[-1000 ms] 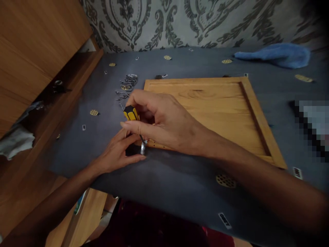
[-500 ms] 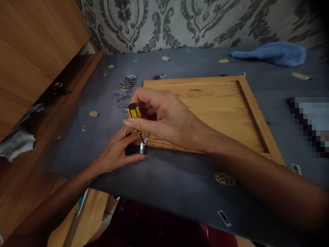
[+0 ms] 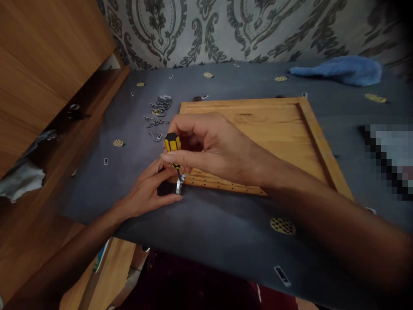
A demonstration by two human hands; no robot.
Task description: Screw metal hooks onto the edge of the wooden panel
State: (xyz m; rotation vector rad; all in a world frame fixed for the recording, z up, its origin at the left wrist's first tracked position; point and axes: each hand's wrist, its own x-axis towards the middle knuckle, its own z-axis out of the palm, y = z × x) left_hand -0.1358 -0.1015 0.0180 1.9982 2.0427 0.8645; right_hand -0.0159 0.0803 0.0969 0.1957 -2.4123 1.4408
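Counter [image 3: 209, 228], head view: dark blue-grey covering, printed with yellow pineapple shapes and small black-and-white labels. Wooden panel [image 3: 267, 133] lies flat on it, raised frame around a recessed middle; small dark holes run along its near edge. Right hand [image 3: 216, 148] is closed about the black-and-yellow handle of a screwdriver [image 3: 173, 144], shaft pointing down to a bright metal fitting [image 3: 179, 186] at the panel's near left corner. Left hand [image 3: 145, 193] is part open around that corner, thumb and forefinger spread, thumb tip at the fitting's lower end; whether it grips the fitting cannot be told. Thin metal hooks [image 3: 163, 103] lie clustered beyond the hands, left of the panel. Blue cloth [image 3: 351, 71] lies bunched at the back right; a pixelated object [image 3: 393, 146] sits at the right edge. Room: patterned grey-and-white backdrop [image 3: 226, 34] behind the counter; wooden cabinet [image 3: 48, 56] at left, crumpled pale material [image 3: 22, 178] below it. Dark red clothing [image 3: 193, 280] shows at the near edge. Light is dim.
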